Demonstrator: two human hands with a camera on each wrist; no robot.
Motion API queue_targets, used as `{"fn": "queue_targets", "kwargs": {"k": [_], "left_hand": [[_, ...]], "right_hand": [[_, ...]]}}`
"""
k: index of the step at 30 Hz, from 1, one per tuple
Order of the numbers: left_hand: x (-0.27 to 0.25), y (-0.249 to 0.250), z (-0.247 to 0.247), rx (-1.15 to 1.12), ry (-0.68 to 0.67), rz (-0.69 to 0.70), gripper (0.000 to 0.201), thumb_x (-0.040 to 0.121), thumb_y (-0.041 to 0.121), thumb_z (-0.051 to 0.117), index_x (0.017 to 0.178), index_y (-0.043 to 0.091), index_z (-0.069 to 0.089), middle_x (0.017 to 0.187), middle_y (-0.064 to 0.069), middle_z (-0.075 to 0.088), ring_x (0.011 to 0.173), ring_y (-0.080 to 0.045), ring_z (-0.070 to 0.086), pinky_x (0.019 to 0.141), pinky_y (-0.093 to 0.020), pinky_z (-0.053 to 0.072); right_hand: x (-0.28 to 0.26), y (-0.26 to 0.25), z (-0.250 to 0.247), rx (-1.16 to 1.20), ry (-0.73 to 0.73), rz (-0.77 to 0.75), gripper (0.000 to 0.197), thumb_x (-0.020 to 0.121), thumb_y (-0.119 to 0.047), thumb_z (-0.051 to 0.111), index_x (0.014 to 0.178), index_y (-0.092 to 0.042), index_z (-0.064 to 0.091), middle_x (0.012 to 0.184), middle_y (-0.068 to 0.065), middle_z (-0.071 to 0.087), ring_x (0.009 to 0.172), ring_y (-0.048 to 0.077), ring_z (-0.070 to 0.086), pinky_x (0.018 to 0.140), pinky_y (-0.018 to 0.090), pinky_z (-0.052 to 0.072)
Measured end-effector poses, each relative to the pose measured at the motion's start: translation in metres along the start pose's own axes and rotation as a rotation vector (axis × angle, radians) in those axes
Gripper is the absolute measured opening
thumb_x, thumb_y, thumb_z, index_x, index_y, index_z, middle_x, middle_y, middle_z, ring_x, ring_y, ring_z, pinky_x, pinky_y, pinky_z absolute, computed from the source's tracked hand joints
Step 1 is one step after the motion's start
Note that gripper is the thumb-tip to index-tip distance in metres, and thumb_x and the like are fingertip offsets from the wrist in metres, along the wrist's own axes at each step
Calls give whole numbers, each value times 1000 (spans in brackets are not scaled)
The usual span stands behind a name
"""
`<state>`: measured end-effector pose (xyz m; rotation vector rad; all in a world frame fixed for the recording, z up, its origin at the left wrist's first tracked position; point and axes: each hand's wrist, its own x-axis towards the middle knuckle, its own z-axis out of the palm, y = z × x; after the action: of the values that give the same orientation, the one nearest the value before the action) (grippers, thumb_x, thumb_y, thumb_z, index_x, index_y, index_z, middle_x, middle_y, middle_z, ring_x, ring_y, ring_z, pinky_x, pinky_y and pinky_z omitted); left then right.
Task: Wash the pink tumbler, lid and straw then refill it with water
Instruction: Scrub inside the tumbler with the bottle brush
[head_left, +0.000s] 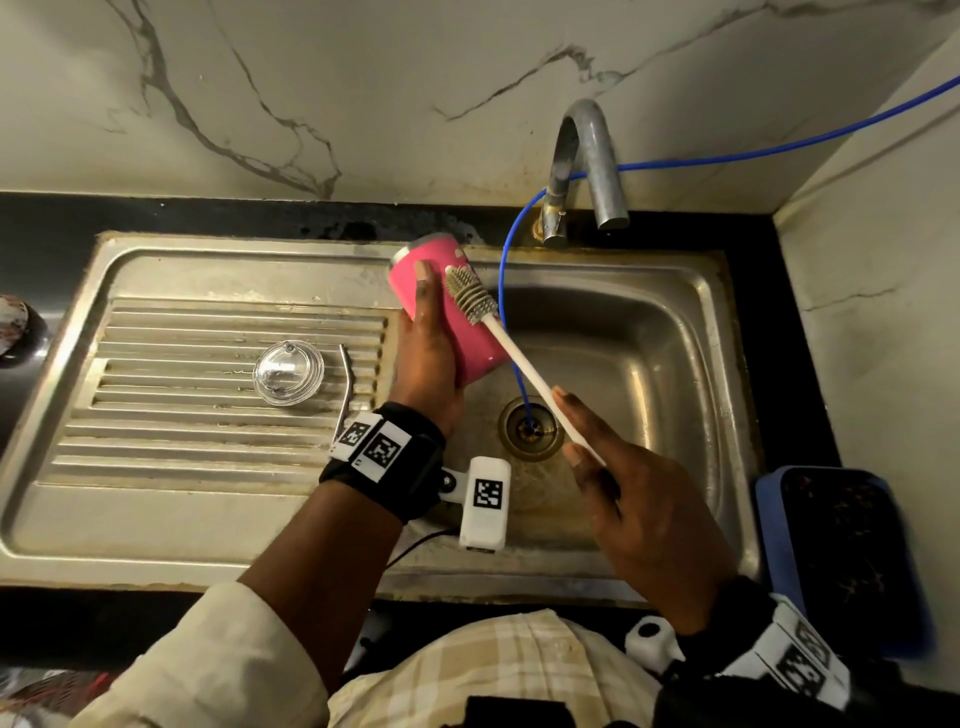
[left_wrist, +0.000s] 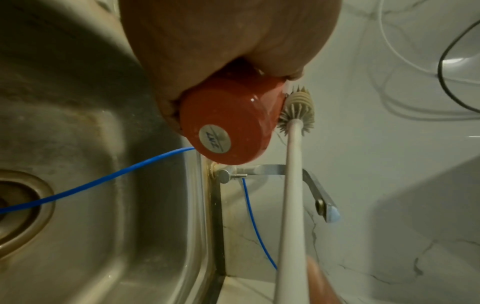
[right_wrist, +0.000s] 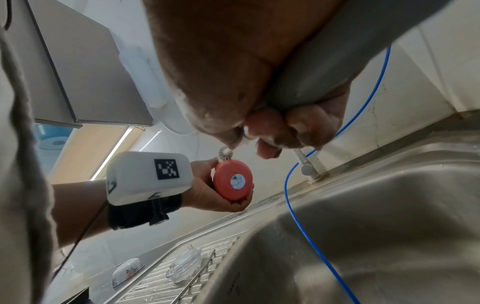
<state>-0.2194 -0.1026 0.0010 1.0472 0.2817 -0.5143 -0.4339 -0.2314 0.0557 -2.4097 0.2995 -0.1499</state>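
My left hand (head_left: 427, 353) grips the pink tumbler (head_left: 467, 332) tilted over the sink basin's left edge, mouth toward the wall, base (left_wrist: 221, 133) toward me. My right hand (head_left: 644, 514) holds the white handle of a bottle brush (head_left: 524, 364). Its grey bristle head (head_left: 470, 293) lies against the tumbler's outer side (left_wrist: 297, 111). The clear lid (head_left: 288, 372) and the bent metal straw (head_left: 345, 389) lie on the ribbed drainboard to the left. From the right wrist view the tumbler base (right_wrist: 233, 180) shows a round sticker.
A steel tap (head_left: 587, 161) stands behind the steel sink basin (head_left: 649, 338), no water running. A thin blue tube (head_left: 501, 280) runs from the wall down into the drain (head_left: 531, 427). A blue tray (head_left: 841, 556) sits on the right counter, a patterned bowl (head_left: 13, 325) at far left.
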Motion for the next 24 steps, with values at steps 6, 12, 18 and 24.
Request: {"fn": "queue_targets", "kwargs": {"k": [6, 12, 18, 24], "left_hand": [[6, 15, -8, -82, 94, 0, 96, 77, 74, 69, 148, 13, 50, 132, -20, 68, 116, -36, 71, 88, -49, 60], [-10, 4, 5, -4, 6, -39, 61, 105, 62, 43, 138, 13, 58, 124, -17, 73, 113, -34, 72, 93, -54, 61], [4, 5, -4, -75, 84, 4, 81, 96, 74, 45, 141, 8, 59, 121, -16, 71, 114, -33, 69, 107, -58, 52], [7, -2, -13, -47, 88, 15, 90, 85, 77, 54, 143, 8, 56, 123, -19, 71, 111, -33, 72, 90, -53, 61]], "right_hand": [[-7, 8, -2, 8, -76, -15, 57, 107, -38, 52, 159, -51, 33, 73, -37, 51, 62, -12, 50, 56, 5, 30], [0, 4, 8, 2, 0, -31, 58, 107, -38, 52, 159, -52, 33, 70, -22, 53, 58, -3, 49, 61, 9, 33], [-9, 14, 6, 1, -86, -47, 66, 106, -34, 60, 159, -56, 28, 95, -9, 74, 77, 5, 67, 65, 26, 55], [-9, 10, 9, -17, -71, -48, 68, 104, -29, 61, 159, -54, 30, 97, -10, 75, 83, 9, 67, 65, 23, 53]]}}
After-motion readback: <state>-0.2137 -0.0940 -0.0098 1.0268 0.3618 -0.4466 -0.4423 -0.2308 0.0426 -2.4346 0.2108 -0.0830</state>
